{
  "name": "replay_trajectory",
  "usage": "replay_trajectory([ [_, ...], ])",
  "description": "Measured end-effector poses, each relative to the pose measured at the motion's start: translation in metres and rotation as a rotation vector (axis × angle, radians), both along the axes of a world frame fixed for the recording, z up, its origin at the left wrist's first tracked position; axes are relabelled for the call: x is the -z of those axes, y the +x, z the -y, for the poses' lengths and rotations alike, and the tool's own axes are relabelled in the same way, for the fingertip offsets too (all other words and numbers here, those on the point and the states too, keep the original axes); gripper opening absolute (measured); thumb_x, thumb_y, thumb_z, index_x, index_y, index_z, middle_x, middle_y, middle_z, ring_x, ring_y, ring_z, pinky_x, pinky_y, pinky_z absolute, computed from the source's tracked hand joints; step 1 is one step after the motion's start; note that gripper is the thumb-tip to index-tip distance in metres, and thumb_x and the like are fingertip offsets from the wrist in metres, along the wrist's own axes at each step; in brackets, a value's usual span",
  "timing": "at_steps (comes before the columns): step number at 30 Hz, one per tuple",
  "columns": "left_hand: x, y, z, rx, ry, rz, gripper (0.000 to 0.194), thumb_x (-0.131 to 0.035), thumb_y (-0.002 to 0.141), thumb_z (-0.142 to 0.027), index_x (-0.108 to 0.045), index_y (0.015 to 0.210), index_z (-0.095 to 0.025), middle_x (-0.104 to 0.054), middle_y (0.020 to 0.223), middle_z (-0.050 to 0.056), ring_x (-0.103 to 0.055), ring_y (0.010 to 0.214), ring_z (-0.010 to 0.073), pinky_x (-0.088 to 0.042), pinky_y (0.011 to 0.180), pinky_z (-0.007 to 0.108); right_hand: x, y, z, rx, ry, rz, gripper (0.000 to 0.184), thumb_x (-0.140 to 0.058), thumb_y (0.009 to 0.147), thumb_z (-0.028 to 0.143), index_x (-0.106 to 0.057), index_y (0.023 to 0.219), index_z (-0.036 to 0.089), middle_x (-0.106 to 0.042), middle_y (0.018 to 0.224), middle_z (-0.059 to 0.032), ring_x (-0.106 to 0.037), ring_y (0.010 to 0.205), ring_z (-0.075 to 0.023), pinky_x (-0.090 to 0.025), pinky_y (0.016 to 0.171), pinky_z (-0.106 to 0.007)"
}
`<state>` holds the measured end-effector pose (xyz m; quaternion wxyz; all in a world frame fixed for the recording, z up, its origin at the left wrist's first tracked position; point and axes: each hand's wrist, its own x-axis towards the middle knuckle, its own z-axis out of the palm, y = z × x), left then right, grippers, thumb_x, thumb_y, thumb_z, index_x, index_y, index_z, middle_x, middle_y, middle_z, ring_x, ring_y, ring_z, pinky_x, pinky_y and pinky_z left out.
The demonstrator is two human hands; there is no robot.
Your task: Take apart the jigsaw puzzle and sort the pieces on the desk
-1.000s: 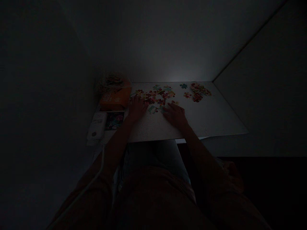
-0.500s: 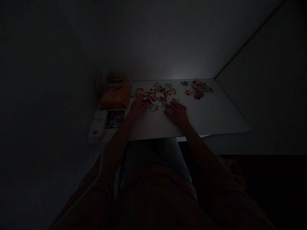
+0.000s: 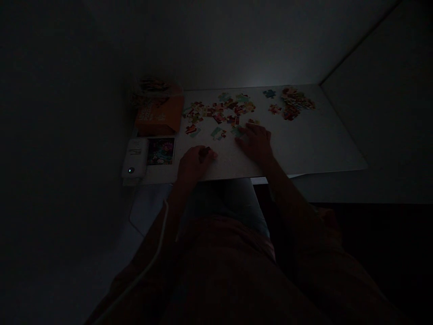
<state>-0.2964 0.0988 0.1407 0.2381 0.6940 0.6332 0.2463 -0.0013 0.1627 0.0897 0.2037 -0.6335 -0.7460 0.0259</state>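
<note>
One jigsaw piece [image 3: 204, 153] sits between the left fingers [image 3: 211, 154].

Dim rust-orange top [image 3: 223, 271]; pale grey-blue trousers [image 3: 225, 198]; thin white cable [image 3: 156, 250] along the left sleeve [image 3: 135, 282]

Jigsaw pieces [image 3: 219, 108]: red, teal, yellow mix. Box [image 3: 158, 116]: orange. Board [image 3: 304, 144]: white, speckled.

Left hand [image 3: 195, 164] curled, knuckles up; right hand [image 3: 256, 143] lying flat, palm down.
</note>
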Motion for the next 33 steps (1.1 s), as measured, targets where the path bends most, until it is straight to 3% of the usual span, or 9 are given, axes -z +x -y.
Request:
replay_trajectory([
  [5, -0.008, -0.009, 0.016, 0.008, -0.095, -0.15, 0.065, -0.084, 0.104, -0.067, -0.075, 0.149, -0.021, -0.081, 0.103, 0.008, -0.079, 0.101, 0.0308, -0.06, 0.094, 0.044, 0.002, 0.001, -0.002, 0.0, -0.005, -0.016, 0.068, -0.05, 0.118, 0.064, -0.065, 0.17, 0.023, -0.058, 0.178, -0.0194, -0.047, 0.165, -0.0478, -0.036, 0.136, -0.072],
  [10, 0.002, -0.027, -0.001, 0.264, 0.099, -0.279, 0.073, -0.088, 0.102, -0.054, -0.069, 0.166, -0.025, -0.068, 0.147, 0.016, -0.072, 0.131, 0.0337, -0.057, 0.112, 0.046, 0.005, 0.002, -0.002, 0.0, 0.007, -0.072, 0.069, -0.052, 0.115, 0.065, -0.067, 0.166, 0.021, -0.061, 0.174, -0.0224, -0.049, 0.161, -0.0507, -0.037, 0.133, -0.074],
  [12, 0.008, -0.031, -0.007, 0.299, 0.147, -0.292, 0.063, -0.083, 0.105, -0.055, -0.073, 0.161, -0.028, -0.065, 0.148, 0.016, -0.07, 0.133, 0.034, -0.055, 0.114, 0.048, 0.005, 0.004, -0.001, 0.002, 0.01, -0.06, 0.068, -0.053, 0.115, 0.066, -0.067, 0.165, 0.022, -0.062, 0.172, -0.0224, -0.05, 0.159, -0.0508, -0.039, 0.131, -0.075],
  [15, 0.017, -0.035, -0.007, 0.246, 0.181, -0.26, 0.048, -0.082, 0.107, -0.06, -0.081, 0.14, -0.026, -0.068, 0.14, 0.015, -0.069, 0.129, 0.0331, -0.056, 0.112, 0.048, 0.003, 0.003, -0.006, 0.027, 0.011, -0.022, 0.063, -0.051, 0.116, 0.065, -0.068, 0.162, 0.025, -0.061, 0.173, -0.0219, -0.053, 0.157, -0.0493, -0.043, 0.128, -0.074],
  [19, 0.023, -0.037, -0.001, 0.206, 0.218, -0.2, 0.044, -0.089, 0.102, -0.059, -0.078, 0.123, -0.022, -0.071, 0.129, 0.014, -0.07, 0.124, 0.0328, -0.057, 0.109, 0.047, -0.006, -0.017, -0.033, 0.057, -0.046, 0.038, 0.059, -0.055, 0.116, 0.062, -0.07, 0.159, 0.024, -0.064, 0.167, -0.0234, -0.057, 0.152, -0.0482, -0.046, 0.125, -0.071],
  [26, 0.022, -0.038, 0.001, 0.2, 0.257, -0.131, 0.039, -0.095, 0.099, -0.051, -0.079, 0.118, -0.021, -0.072, 0.122, 0.011, -0.072, 0.117, 0.0311, -0.058, 0.103, 0.047, -0.027, -0.075, -0.095, 0.126, -0.082, 0.024, 0.064, -0.071, 0.107, 0.068, -0.076, 0.143, 0.014, -0.064, 0.164, -0.0295, -0.055, 0.153, -0.0506, -0.037, 0.128, -0.07],
  [33, 0.019, -0.037, 0.004, 0.205, 0.263, -0.104, 0.038, -0.094, 0.1, -0.05, -0.079, 0.119, -0.021, -0.072, 0.125, 0.011, -0.072, 0.119, 0.0306, -0.057, 0.102, 0.047, -0.036, -0.087, -0.115, 0.107, -0.172, -0.105, 0.044, -0.079, 0.103, 0.057, -0.084, 0.127, 0.02, -0.077, 0.15, -0.0235, -0.063, 0.149, -0.0477, -0.035, 0.13, -0.072],
])
